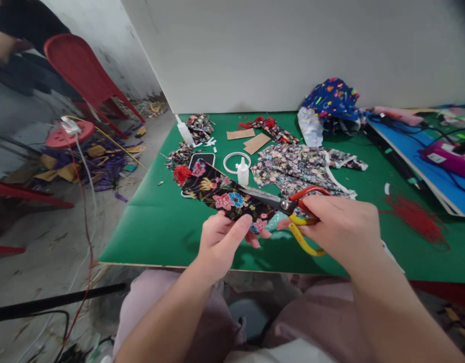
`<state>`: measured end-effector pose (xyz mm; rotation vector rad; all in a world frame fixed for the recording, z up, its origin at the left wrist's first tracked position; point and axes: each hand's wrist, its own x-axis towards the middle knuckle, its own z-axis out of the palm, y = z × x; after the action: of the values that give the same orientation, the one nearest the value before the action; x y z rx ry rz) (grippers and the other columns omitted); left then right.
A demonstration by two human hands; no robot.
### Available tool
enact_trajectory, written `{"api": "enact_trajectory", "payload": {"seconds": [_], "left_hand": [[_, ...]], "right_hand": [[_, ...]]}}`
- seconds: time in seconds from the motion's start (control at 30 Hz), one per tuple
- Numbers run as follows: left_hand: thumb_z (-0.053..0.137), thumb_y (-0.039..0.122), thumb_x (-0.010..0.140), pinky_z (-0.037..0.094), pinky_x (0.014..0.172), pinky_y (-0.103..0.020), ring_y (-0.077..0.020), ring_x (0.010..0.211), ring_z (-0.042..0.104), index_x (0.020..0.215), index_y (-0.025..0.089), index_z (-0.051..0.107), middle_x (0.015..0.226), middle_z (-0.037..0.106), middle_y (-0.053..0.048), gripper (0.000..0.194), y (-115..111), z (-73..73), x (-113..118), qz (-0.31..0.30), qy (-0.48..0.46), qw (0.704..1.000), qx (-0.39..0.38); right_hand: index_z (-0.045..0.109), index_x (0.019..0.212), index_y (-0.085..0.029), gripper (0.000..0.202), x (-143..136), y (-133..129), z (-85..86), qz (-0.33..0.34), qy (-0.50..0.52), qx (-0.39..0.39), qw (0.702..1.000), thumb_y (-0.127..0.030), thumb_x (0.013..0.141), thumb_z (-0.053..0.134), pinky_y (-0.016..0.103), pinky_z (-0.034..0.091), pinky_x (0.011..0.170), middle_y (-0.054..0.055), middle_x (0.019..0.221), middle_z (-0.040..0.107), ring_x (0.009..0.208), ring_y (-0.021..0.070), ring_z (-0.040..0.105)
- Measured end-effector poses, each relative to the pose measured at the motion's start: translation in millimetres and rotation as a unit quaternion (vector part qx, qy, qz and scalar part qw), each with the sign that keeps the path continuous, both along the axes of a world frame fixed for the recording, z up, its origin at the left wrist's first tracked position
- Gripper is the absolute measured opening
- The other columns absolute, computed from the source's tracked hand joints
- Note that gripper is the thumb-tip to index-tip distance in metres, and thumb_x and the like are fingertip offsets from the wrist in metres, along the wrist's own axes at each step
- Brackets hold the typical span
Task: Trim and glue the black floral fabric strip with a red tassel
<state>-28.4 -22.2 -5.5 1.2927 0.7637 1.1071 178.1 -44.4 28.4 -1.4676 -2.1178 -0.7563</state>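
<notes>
A black floral cloth piece (pixel 220 194) with a red tuft at its far left end is pinched in my left hand (pixel 224 239), thumb on top, over the green table. My right hand (pixel 338 222) grips scissors (pixel 285 204) with red and yellow handles. Their dark blades point left and lie along the cloth's upper right edge; whether they bite into it is unclear. Just beyond the cloth stands a small white bottle (pixel 243 172) beside a white ring (pixel 225 162). A phone (pixel 207 160) lies partly under the cloth.
Floral fabric (pixel 292 166), brown card pieces (pixel 257 143), another bottle (pixel 184 132) and a blue patterned cloth bundle (pixel 330 103) lie at the back of the green table (pixel 149 227). Red threads (pixel 417 217) and a blue board (pixel 436 174) are right. A person sits far left near a red chair (pixel 79 65).
</notes>
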Motion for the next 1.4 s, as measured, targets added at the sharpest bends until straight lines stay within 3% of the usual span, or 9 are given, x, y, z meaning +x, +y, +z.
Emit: {"api": "enact_trajectory", "payload": {"seconds": [0.27, 0.4, 0.53, 0.7, 0.87, 0.97, 1.07, 1.2, 1.4], "left_hand": [[0.062, 0.037, 0.082, 0.051, 0.043, -0.026, -0.0162, 0.048, 0.064, 0.067, 0.020, 0.073, 0.063, 0.072, -0.003, 0.025, 1.2, 1.4, 0.6, 0.037, -0.055, 0.997, -0.035], [0.064, 0.035, 0.080, 0.051, 0.044, -0.025, -0.0166, 0.049, 0.065, 0.067, 0.020, 0.072, 0.063, 0.072, -0.002, 0.022, 1.8, 2.9, -0.4, 0.072, -0.098, 0.991, -0.051], [0.066, 0.035, 0.078, 0.052, 0.048, -0.026, -0.0186, 0.056, 0.068, 0.067, 0.020, 0.074, 0.067, 0.074, -0.004, 0.020, 2.9, 3.5, 0.9, 0.075, -0.106, 0.991, -0.035], [0.067, 0.034, 0.077, 0.051, 0.043, -0.024, -0.0198, 0.060, 0.069, 0.078, 0.021, 0.077, 0.072, 0.075, -0.006, 0.016, 3.3, 8.3, 4.9, 0.021, -0.138, 0.990, -0.028], [0.064, 0.028, 0.081, 0.054, 0.045, -0.025, -0.0191, 0.065, 0.069, 0.088, 0.024, 0.076, 0.084, 0.075, -0.005, 0.014, 6.4, 11.3, 3.1, -0.035, -0.156, 0.986, 0.047], [0.061, 0.026, 0.083, 0.055, 0.046, -0.025, -0.0188, 0.070, 0.068, 0.096, 0.026, 0.073, 0.092, 0.073, -0.005, 0.018, 10.2, 9.8, -1.5, -0.067, -0.149, 0.979, 0.120], [0.060, 0.024, 0.084, 0.056, 0.049, -0.024, -0.0185, 0.076, 0.067, 0.102, 0.026, 0.071, 0.098, 0.072, -0.006, 0.021, 14.3, 6.5, -7.1, -0.086, -0.125, 0.975, 0.160], [0.064, 0.027, 0.081, 0.057, 0.054, -0.024, -0.0186, 0.079, 0.067, 0.099, 0.026, 0.072, 0.096, 0.073, -0.007, 0.020, 16.7, 5.5, -9.6, -0.080, -0.119, 0.971, 0.192], [0.072, 0.033, 0.072, 0.055, 0.043, -0.028, -0.0213, 0.064, 0.068, 0.081, 0.030, 0.077, 0.080, 0.074, -0.008, 0.010, 10.3, 20.1, -3.4, -0.010, -0.100, 0.988, 0.117]], "right_hand": [[0.057, 0.087, -0.017, 0.069, -2.0, -0.8, 3.3, 0.006, 0.097, -0.112, 0.989, -0.081, 0.070, 0.037, 0.025, 0.032, 0.044, -0.002, 0.054, 0.054, 0.046, 0.0126, 0.053], [0.055, 0.099, -0.016, 0.073, 0.3, -0.5, 7.0, 0.019, 0.189, -0.170, 0.967, -0.081, 0.068, 0.041, 0.024, 0.037, 0.046, -0.001, 0.061, 0.056, 0.047, 0.0120, 0.052], [0.053, 0.090, -0.022, 0.050, -5.5, -1.6, 6.1, 0.032, 0.344, -0.251, 0.904, -0.067, 0.069, 0.060, 0.023, 0.040, 0.049, -0.001, 0.072, 0.060, 0.055, 0.0117, 0.055], [0.048, 0.075, -0.023, 0.029, -14.4, -0.3, 0.3, 0.083, 0.483, -0.248, 0.836, -0.049, 0.079, 0.061, 0.023, 0.044, 0.057, -0.002, 0.072, 0.060, 0.063, 0.0119, 0.058], [0.052, 0.080, -0.022, 0.023, 6.8, 15.4, -8.5, -0.029, 0.314, -0.309, 0.897, -0.041, 0.076, 0.064, 0.024, 0.038, 0.051, -0.003, 0.064, 0.056, 0.058, 0.0127, 0.053], [0.058, 0.088, -0.021, 0.013, 26.1, 28.6, -24.5, -0.034, 0.160, -0.367, 0.916, -0.025, 0.077, 0.063, 0.026, 0.040, 0.060, 0.001, 0.079, 0.064, 0.073, 0.0171, 0.059], [0.062, 0.090, -0.018, 0.020, 37.7, 38.3, -44.7, -0.023, 0.124, -0.394, 0.911, -0.016, 0.070, 0.065, 0.032, 0.043, 0.075, 0.006, 0.091, 0.066, 0.090, 0.0242, 0.060], [0.064, 0.094, -0.014, 0.020, 41.4, 44.7, -61.4, -0.030, 0.117, -0.405, 0.907, -0.022, 0.075, 0.062, 0.035, 0.044, 0.077, 0.012, 0.094, 0.066, 0.090, 0.0257, 0.060], [0.067, 0.094, -0.015, 0.021, 47.6, 40.1, -50.0, -0.038, 0.164, -0.376, 0.911, -0.028, 0.077, 0.063, 0.039, 0.043, 0.084, 0.011, 0.095, 0.064, 0.094, 0.0258, 0.058]]}}
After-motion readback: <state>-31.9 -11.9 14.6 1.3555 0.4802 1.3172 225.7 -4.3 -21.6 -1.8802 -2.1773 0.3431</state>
